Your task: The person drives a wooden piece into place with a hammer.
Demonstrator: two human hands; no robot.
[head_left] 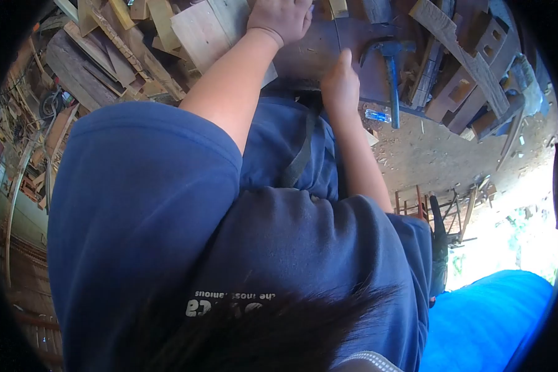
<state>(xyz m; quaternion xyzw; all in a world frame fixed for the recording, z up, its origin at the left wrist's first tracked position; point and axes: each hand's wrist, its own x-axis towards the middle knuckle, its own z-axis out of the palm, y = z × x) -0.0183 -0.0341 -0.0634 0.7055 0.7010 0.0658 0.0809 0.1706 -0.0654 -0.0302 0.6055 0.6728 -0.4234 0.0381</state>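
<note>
"Where was the wood?"

"The pale board point(198, 34) and the grey board point(229, 18) lay side by side, partly under the left arm. The left hand point(282, 18) was just beside the grey one, over the brown tabletop point(301, 59). I couldn't tell if its grip was apart or together, or if it pushed down."

"And the right hand point(341, 80)?"

"Its thumb stuck up by a thin dark strip point(337, 34). The fingers were hidden, so I couldn't tell if that grip was clamped on it."

"How was it best done?"

"Slow and steady, I thought. The left hand needed to lie flat and firm, fingers well away from the strip. The right wrist needed to be straight."

"And the hammer point(395, 80)?"

"It lay to the right, with nobody holding it. The elbow needed room there."
</note>
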